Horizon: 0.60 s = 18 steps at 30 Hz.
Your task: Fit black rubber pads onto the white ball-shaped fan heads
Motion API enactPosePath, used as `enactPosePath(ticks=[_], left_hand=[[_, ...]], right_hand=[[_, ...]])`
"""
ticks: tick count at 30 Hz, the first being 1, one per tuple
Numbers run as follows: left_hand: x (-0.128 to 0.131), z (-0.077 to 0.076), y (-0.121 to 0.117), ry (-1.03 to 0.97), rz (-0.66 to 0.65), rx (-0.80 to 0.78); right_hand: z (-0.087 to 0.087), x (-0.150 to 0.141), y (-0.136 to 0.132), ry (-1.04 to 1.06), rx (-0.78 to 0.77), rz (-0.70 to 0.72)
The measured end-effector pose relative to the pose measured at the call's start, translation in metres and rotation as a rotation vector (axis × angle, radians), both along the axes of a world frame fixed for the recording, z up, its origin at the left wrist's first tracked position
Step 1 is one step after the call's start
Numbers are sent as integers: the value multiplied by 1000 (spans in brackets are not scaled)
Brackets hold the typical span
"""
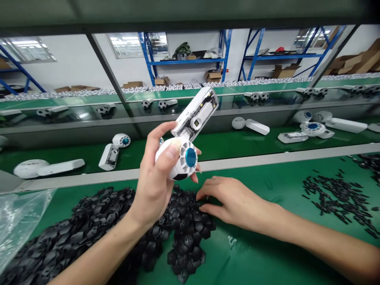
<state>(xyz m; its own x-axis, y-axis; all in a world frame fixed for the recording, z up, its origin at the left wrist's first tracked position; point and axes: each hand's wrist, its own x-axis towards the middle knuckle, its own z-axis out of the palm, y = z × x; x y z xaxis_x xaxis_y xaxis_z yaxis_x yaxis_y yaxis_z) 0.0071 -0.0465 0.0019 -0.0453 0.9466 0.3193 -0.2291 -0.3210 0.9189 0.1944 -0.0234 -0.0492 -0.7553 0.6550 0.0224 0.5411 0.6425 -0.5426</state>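
My left hand point(157, 166) is wrapped round the ball-shaped head of a white handheld fan point(196, 114), held up over the bench. The fan's ball has a blue round centre and one black patch low on its side. Its handle points up and right, with the inner parts showing. My right hand point(222, 198) reaches down at the right edge of a heap of small black plastic pieces point(187, 213). Its thumb and fingers curve toward the pieces, and the fingertips touch the heap; whether a piece is between them I cannot make out.
Behind a pale ledge, a green conveyor point(213, 146) carries several white fans point(258, 126). Slim black strips point(341, 198) lie scattered at the right. A clear plastic bag point(23, 213) rests at the left. An upper belt point(184, 103) holds football-patterned fans.
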Motion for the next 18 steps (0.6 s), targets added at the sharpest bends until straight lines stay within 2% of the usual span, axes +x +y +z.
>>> enactPosePath(ticks=[7,9,14,16,18], left_hand=[[0,1,0,-64,73,-50],[0,1,0,-78,60,-54],[1,3,-2,-98,27,-79],[1,4,-3,-113,24,-115],[0,4,-2,-152,4,-172]], right_hand=[[-11,-3,-5,-135,144,49],[-12,-4,-6,-198,240,105],[-20,-8,-10,-225,672,282],[-25,-9,-9,-177,736,285],[-28,-9,-7,-129,712,245]])
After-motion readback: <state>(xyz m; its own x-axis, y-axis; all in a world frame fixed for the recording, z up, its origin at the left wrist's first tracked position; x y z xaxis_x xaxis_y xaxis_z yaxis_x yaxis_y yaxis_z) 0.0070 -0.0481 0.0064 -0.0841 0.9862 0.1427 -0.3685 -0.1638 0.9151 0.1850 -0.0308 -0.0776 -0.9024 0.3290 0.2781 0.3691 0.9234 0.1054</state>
